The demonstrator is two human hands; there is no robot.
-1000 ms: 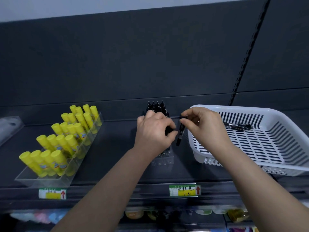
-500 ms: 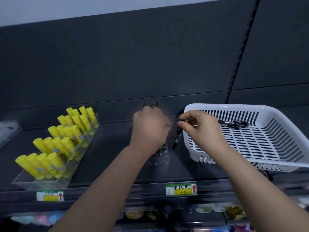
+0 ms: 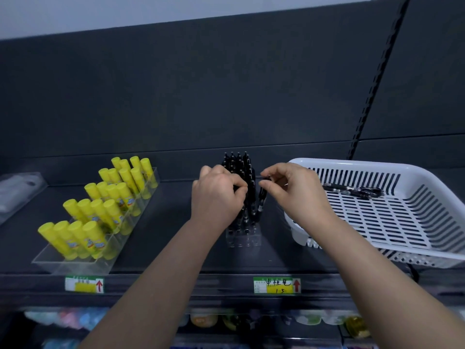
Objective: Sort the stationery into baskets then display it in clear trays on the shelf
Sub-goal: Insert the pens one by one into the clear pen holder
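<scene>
Right hand pinches black pen by its top, at clear tray on shelf; left hand grips standing pens; advice: keep pen vertical; seat it in a free slot.

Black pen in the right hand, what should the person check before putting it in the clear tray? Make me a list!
1. Grip: right hand pinches black pen near its top: ok.
2. Angle: black pen hangs nearly upright beside the standing pens: ok.
3. Room: free slot in the clear tray below: cannot tell, hidden.
4. Support: left hand grips the standing pens: ok.
5. Supply: spare pens lie in the white basket: ok.
</scene>
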